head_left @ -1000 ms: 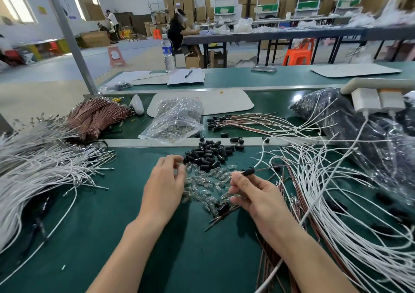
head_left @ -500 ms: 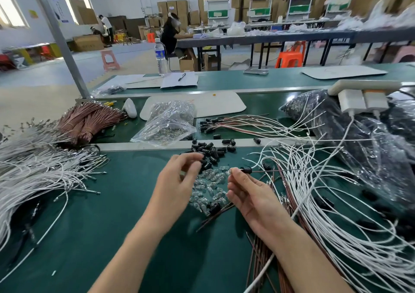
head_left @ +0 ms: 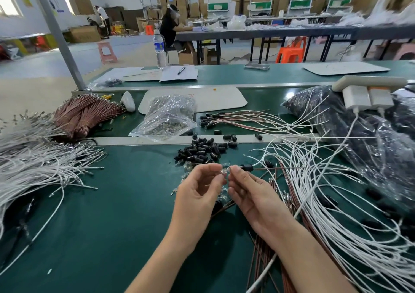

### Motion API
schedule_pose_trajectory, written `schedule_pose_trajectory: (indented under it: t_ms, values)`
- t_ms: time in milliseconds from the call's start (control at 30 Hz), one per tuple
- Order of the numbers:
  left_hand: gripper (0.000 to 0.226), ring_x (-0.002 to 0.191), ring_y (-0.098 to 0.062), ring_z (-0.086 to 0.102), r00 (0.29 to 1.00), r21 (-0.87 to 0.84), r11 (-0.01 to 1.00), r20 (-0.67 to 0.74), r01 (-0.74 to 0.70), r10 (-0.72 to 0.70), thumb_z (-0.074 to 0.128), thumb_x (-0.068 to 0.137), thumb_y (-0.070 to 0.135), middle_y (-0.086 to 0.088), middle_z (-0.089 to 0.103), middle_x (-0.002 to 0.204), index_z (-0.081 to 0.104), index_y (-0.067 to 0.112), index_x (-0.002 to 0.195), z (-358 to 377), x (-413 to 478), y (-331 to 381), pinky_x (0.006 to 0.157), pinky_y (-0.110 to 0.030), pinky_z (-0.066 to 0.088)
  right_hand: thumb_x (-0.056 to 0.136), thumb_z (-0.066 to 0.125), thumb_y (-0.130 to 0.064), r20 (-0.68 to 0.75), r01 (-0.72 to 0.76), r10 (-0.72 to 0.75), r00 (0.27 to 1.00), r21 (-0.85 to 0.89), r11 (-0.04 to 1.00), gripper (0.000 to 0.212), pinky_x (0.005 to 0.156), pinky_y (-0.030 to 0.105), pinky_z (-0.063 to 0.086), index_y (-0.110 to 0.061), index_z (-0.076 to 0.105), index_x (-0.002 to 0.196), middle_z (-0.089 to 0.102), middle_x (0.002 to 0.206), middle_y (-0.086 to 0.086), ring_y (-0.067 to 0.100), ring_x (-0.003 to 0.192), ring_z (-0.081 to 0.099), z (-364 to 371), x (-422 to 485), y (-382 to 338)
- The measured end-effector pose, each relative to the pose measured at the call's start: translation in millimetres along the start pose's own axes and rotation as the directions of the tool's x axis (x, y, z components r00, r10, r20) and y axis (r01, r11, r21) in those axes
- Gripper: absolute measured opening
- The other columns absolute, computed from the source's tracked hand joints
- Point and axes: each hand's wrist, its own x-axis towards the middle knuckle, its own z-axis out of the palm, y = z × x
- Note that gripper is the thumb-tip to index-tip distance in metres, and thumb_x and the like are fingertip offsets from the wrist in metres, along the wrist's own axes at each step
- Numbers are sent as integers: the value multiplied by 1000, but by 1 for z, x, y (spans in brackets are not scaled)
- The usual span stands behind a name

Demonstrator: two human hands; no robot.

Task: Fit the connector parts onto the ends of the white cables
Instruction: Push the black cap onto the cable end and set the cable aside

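Observation:
My left hand pinches a small clear connector part between thumb and fingers, lifted above the green table. My right hand pinches the end of a thin brown cable that carries a black sleeve, its tip meeting the clear part. Just beyond the hands lie a heap of black sleeves and loose clear parts. White cables fan out on the right, and another mass of white cables lies on the left.
A clear bag of small parts and a bundle of brown cables lie behind a metal divider. Finished brown cables with black ends lie beyond it. A large plastic bag of black parts fills the right, under white chargers.
My left hand left the pile with a clear part and rose toward the right hand. Both hands lifted and came together so the clear part meets the cable tip.

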Motion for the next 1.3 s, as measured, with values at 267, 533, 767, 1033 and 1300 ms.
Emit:
schedule_pose_trajectory:
  t_ms: [267,533,767,1033,1300]
  values:
    - [16,92,-11,73,999,-15,999,3,-35,35,66,95,8,3,76,95,70,20,105,-3,0,-2,82,-19,55,68,80,-25,13,2,-1,1000,-61,998,17,60,17,57,-9,81,75,74,77,5,7,63,68,0,-1,1]
    - [17,88,-11,72,998,38,997,-25,-64,65,68,95,12,5,76,93,70,28,100,-1,-2,-4,78,-19,55,65,81,-27,4,20,-20,1000,-82,996,18,60,17,58,-11,80,74,73,75,5,8,64,68,1,-3,0]
    - [24,93,-11,72,997,56,996,-5,-74,74,68,95,11,7,76,95,70,35,101,-2,-2,-6,82,-21,55,64,81,-27,-5,30,-30,1000,-85,996,16,59,17,57,-13,80,72,73,74,4,7,63,68,1,-3,1]
    - [21,100,-13,72,995,46,994,14,-103,102,69,93,8,7,77,100,74,26,103,-3,-1,-9,90,-26,56,69,77,-21,-29,35,-38,999,-84,996,9,59,17,57,-13,80,70,72,73,4,7,62,67,2,-4,3]
    - [32,101,-11,72,989,76,986,24,-149,148,69,92,6,11,76,103,74,35,105,-2,-1,-10,90,-22,55,68,78,-24,6,39,-39,999,-112,993,12,60,16,56,-14,81,73,70,70,1,6,61,65,1,-4,2]
